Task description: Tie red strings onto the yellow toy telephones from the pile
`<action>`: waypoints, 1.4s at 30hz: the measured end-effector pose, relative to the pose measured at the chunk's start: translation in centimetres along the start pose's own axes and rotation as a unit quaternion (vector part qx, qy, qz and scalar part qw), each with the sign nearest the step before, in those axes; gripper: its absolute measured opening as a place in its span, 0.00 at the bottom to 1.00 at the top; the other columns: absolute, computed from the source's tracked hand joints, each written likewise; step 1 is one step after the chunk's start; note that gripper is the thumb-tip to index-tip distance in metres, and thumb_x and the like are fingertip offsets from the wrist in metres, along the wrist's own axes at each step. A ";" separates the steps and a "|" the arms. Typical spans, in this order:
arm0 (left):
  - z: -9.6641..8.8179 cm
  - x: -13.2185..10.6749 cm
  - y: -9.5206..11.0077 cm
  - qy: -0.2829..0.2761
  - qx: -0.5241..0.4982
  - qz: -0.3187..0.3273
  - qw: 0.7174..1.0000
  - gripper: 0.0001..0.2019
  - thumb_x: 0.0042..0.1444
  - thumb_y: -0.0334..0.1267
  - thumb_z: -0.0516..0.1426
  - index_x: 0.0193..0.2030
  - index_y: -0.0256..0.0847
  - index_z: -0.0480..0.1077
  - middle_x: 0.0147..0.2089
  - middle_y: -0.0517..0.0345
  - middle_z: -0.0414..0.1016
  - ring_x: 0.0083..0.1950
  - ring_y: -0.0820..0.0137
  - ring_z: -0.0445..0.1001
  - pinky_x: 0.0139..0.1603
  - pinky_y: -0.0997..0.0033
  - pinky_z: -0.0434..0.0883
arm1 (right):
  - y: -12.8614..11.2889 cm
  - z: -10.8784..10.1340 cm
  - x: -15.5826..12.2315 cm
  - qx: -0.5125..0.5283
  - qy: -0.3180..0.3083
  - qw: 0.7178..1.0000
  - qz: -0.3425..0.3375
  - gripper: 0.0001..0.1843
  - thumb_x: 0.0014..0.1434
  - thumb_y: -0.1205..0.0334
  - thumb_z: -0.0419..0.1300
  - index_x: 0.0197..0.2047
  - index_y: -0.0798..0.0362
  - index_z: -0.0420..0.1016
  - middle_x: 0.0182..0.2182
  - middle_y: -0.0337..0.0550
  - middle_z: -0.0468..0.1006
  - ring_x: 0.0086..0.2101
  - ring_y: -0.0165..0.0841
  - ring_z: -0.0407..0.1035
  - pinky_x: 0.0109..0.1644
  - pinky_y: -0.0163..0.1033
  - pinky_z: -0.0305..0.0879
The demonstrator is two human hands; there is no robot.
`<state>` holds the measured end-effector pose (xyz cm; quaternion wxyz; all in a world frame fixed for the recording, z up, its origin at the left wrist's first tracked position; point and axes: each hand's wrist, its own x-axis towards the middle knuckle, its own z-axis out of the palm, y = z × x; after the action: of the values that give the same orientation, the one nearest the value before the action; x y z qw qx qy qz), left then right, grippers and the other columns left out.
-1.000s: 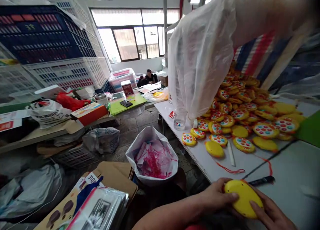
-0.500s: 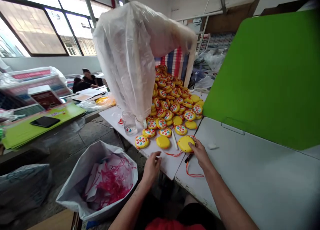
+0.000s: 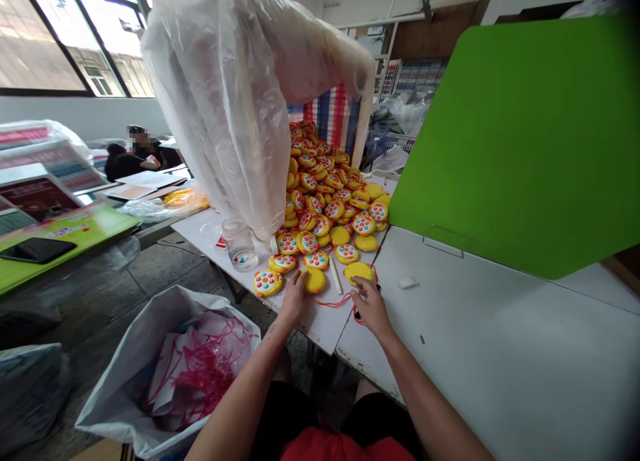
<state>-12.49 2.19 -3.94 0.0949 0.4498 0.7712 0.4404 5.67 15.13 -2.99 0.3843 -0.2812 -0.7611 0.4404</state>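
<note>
Left hand [image 3: 294,297], fingers wide on a yellow toy [image 3: 314,280], right hand [image 3: 370,306], fingers narrow beside red cord [image 3: 336,302]

A red shirt [image 3: 346,446], black shorts [image 3: 286,422], and a small tattoo [image 3: 271,332] on the bare left forearm [image 3: 245,381].

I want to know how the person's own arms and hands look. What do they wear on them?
The left hand and right hand are bare, without gloves. The left forearm and right forearm have no sleeves. A small dark marking, perhaps a tattoo, shows near the left wrist. Below them are a red garment and black clothing.
</note>
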 end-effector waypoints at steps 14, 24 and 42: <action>-3.6 -2.1 -0.3 0.188 0.228 -0.086 0.951 0.22 0.57 0.36 0.53 0.59 0.42 0.64 0.65 0.45 0.59 0.68 0.53 0.52 0.65 0.48 0.53 | -1.4 1.2 -4.1 0.044 -0.108 0.991 0.067 0.13 0.56 0.54 0.57 0.41 0.50 0.77 0.39 0.45 0.80 0.39 0.39 0.72 0.46 0.47 0.68; -4.6 -3.1 -3.2 0.156 0.212 -0.118 0.957 0.26 0.49 0.42 0.60 0.57 0.40 0.68 0.60 0.43 0.63 0.60 0.52 0.62 0.61 0.52 0.60 | -2.5 2.2 -5.9 0.152 -0.173 0.963 0.138 0.18 0.51 0.48 0.63 0.40 0.51 0.78 0.37 0.47 0.80 0.38 0.41 0.73 0.45 0.49 0.69; 1.1 -8.8 6.6 -0.118 -0.529 -0.215 0.812 0.35 0.54 0.51 0.59 0.66 0.45 0.54 0.59 0.47 0.68 0.51 0.61 0.74 0.48 0.60 0.73 | -3.5 -1.0 -7.2 0.324 -0.187 0.899 0.231 0.27 0.56 0.45 0.60 0.57 0.44 0.68 0.48 0.43 0.75 0.38 0.37 0.72 0.29 0.37 0.71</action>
<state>-2.74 -2.62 -1.74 0.5005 0.2014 0.4786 0.6928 10.16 8.47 -2.04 0.1927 -0.2217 -0.5482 0.7831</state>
